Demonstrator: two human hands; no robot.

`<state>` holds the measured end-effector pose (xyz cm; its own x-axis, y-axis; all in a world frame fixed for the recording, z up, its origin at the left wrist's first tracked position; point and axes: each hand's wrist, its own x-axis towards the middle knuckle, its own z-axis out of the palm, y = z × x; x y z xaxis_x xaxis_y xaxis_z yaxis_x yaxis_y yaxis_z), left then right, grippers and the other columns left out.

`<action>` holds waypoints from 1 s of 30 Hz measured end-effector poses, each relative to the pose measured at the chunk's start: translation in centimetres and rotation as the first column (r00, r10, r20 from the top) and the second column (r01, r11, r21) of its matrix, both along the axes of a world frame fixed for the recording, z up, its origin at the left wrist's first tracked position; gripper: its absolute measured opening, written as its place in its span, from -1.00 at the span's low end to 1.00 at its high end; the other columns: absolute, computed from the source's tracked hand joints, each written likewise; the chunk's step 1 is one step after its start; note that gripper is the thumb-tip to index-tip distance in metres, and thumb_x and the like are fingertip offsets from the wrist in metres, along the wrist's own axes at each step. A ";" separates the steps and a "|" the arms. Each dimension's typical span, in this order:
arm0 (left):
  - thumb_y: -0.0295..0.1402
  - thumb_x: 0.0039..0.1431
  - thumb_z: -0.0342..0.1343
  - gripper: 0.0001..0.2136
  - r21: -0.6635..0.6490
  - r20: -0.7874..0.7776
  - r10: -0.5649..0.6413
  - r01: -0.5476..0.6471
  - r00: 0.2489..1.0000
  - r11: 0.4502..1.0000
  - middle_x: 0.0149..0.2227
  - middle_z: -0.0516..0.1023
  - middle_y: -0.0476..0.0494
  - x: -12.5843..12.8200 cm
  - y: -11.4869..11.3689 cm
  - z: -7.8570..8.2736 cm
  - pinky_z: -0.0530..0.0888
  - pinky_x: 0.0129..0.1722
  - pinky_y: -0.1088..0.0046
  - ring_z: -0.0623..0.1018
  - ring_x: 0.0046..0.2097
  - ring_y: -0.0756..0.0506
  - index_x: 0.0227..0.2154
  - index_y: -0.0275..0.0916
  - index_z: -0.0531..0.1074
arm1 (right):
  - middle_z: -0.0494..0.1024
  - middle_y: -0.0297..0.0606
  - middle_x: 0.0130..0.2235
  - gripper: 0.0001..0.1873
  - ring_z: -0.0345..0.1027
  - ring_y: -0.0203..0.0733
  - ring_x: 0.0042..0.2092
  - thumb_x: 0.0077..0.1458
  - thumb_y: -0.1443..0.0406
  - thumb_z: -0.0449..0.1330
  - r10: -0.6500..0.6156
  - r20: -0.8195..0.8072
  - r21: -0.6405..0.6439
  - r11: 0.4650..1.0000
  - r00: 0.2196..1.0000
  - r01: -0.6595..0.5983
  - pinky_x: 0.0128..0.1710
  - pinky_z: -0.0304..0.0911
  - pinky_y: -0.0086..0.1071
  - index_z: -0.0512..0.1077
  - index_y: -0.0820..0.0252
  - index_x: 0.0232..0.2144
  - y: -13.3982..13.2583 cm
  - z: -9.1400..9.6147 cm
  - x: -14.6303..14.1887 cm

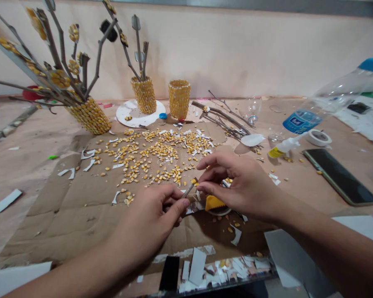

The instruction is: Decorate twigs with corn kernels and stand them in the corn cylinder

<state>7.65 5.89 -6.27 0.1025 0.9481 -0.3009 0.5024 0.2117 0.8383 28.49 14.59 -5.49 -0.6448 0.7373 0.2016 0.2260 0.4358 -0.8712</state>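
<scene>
My left hand is closed in a pinch on a thin grey stick that points up and to the right. A corn kernel sits at the stick's tip. My right hand is closed, its thumb and fingers pinching at that kernel on the stick's end. Both hands hover over a brown cardboard sheet. Just beyond them lies a spread of loose corn kernels mixed with white paper scraps. A yellow serrated piece lies under my right hand.
Kernel-covered cups and a cup holding decorated branches stand at the back by a white plate. Bare twigs, a glue bottle, a tape roll, a plastic water bottle and a phone lie to the right. Paper offcuts sit at the near edge.
</scene>
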 end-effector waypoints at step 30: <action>-0.24 0.36 0.05 -0.74 0.041 -0.214 -0.108 0.119 0.971 0.992 -0.38 0.65 -0.08 0.3 -0.7 1.0 0.30 -0.33 0.35 0.53 -0.35 -0.12 -0.42 -0.16 0.53 | 0.64 -0.38 -0.47 -0.96 0.52 -0.32 -0.48 0.11 0.38 0.34 0.055 0.155 -0.101 0.994 0.986 -0.040 -0.48 0.41 -0.51 0.57 0.15 -0.36 -0.1 0.8 -0.1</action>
<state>7.98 5.22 -5.25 0.1501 0.9490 -0.2772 0.6874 0.1013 0.7192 28.37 14.51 -4.68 -0.6978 0.7159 0.0237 0.3447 0.3647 -0.8650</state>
